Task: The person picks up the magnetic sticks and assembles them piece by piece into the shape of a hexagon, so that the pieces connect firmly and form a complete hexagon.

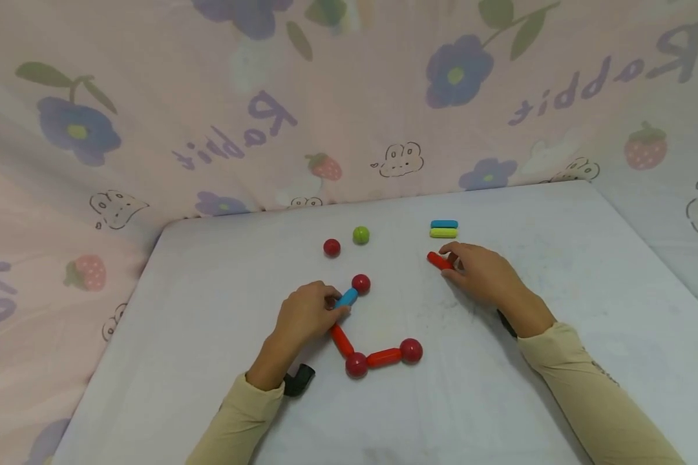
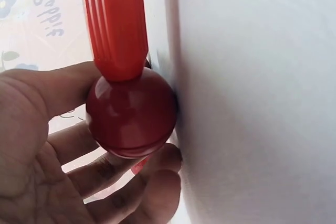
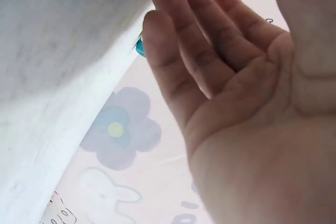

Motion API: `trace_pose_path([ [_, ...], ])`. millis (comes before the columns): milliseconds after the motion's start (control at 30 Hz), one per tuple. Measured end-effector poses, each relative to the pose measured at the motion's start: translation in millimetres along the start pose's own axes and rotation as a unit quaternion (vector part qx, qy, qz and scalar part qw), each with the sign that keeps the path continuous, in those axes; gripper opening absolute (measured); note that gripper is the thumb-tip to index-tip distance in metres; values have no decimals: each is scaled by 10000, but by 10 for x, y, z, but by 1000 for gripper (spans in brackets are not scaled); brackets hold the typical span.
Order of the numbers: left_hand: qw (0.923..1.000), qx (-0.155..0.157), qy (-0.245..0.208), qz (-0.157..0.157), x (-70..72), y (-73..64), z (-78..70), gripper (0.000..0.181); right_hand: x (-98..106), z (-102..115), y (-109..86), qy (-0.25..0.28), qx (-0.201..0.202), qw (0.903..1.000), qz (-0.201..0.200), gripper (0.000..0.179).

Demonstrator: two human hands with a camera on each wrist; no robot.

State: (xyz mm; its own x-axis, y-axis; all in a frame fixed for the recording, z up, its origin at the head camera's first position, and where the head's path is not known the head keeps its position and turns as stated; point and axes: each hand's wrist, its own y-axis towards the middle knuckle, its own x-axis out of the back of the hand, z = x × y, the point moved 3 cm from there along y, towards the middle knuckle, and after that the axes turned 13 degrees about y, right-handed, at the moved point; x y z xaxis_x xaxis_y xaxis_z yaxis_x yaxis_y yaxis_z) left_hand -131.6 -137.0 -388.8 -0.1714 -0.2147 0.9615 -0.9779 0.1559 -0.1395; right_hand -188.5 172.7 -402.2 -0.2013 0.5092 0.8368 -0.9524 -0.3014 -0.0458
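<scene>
My left hand [image 1: 307,314] pinches the near end of a blue rod [image 1: 349,297], whose far end meets a red ball [image 1: 361,283]. Close by, a red rod [image 1: 342,340] runs from under the hand to a corner ball [image 1: 357,365], then another red rod [image 1: 385,357] leads to an end ball [image 1: 411,351]. A dark red ball [image 2: 131,114] fixed to a red rod [image 2: 116,22] appears before the palm in the left wrist view. My right hand [image 1: 484,274] holds a loose red rod [image 1: 438,259] between thumb and fingers; its near end is hidden.
Beyond the right hand, a blue stick [image 1: 444,224] and a yellow-green stick [image 1: 444,233] lie side by side. A loose red ball [image 1: 331,247] and a green ball [image 1: 361,235] sit farther back. Patterned cloth [image 1: 337,103] hangs behind the white tabletop [image 1: 227,258].
</scene>
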Motion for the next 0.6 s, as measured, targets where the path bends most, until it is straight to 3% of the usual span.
trace_pose_path([
  [400,9996,-104,-271,24,0,-1,-4,28,72,-115,-5,438,39,9990,12,32],
  [600,9994,-96,-315,84,4,3,-6,30,69,-124,19,363,81,9993,24,32],
])
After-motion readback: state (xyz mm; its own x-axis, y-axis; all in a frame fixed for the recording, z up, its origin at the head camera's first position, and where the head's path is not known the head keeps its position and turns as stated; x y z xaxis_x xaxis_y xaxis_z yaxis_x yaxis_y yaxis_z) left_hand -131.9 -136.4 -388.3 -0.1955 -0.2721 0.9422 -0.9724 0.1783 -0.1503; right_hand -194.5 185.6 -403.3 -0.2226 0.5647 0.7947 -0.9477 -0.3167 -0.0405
